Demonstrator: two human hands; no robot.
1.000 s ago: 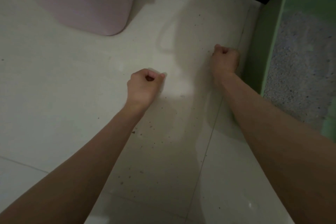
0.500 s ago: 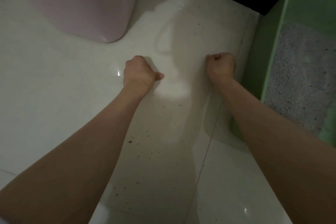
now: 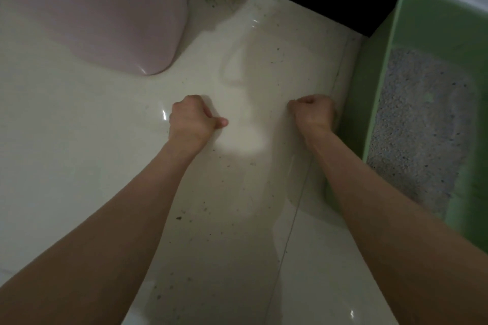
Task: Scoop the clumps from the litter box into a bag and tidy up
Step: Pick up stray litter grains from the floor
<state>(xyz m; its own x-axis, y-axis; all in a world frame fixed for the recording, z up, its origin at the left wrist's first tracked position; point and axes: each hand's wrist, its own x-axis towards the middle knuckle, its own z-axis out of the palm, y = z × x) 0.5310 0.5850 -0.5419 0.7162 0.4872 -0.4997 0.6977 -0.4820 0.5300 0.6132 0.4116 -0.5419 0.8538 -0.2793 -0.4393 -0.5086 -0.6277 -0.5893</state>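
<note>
Just beside the right hand (image 3: 313, 112) sits the green litter box (image 3: 375, 92).

Bare floor (image 3: 79, 166) lies open to the left and near. The green litter box (image 3: 375, 92) walls off the right, just beside the right hand (image 3: 313, 113). A pink bin (image 3: 105, 16) blocks the far left.

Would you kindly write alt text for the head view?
Two bare fists, left hand and right hand, hover over a speckled pale tile floor. A green litter box with grey litter sits right.
</note>
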